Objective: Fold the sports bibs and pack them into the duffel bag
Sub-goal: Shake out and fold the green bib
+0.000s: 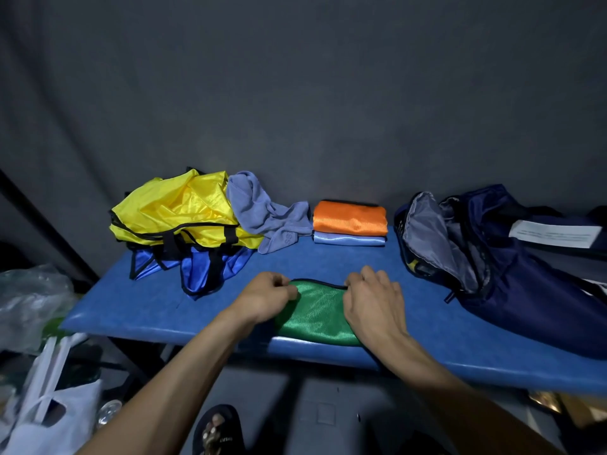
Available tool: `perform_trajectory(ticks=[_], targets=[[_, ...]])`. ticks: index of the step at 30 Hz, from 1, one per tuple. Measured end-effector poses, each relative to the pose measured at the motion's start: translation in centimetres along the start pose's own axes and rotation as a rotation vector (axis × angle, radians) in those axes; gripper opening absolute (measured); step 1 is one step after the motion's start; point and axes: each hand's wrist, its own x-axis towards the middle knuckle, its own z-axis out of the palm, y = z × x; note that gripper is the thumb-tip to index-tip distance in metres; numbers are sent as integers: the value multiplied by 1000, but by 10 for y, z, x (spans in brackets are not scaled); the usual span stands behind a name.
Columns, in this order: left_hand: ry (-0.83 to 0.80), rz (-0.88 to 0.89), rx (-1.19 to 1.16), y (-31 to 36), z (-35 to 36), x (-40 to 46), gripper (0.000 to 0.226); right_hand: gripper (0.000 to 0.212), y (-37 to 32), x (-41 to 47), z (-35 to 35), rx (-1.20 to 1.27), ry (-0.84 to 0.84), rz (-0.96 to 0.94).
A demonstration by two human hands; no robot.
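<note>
A folded green bib [317,311] with black trim lies at the near edge of the blue table [410,323]. My left hand [267,295] pinches its far left corner with curled fingers. My right hand [372,297] grips its far right corner. An orange folded bib [349,220] sits on a light blue folded bib [348,239] at the back. A heap of yellow bibs [177,211] lies on royal blue bibs [203,269] at the back left. The navy duffel bag [492,267] lies unzipped at the right, its grey lining showing.
A lavender towel [266,215] is crumpled between the yellow heap and the folded stack. A white paper [555,234] lies on the bag. White plastic bags [42,405] sit on the floor at the left. A sandalled foot [218,430] shows below the table edge.
</note>
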Motion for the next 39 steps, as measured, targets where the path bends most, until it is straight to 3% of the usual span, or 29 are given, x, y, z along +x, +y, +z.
perform_trajectory(ticks=[4, 10, 18, 27, 32, 39], targets=[[0, 27, -29, 1, -3, 9, 26, 19, -2, -1, 2, 2, 36, 7], [39, 197, 215, -3, 0, 19, 17, 13, 2, 0, 6, 19, 56, 24], [105, 226, 603, -8, 10, 25, 21, 27, 7, 5, 3, 174, -109, 134], [213, 407, 601, -30, 20, 16, 25, 40, 32, 28, -15, 471, -358, 294], [288, 495, 622, -38, 24, 11, 30, 33, 29, 24, -18, 601, -260, 348], [377, 586, 574, -46, 25, 6, 36, 25, 25, 23, -13, 1038, -152, 493]])
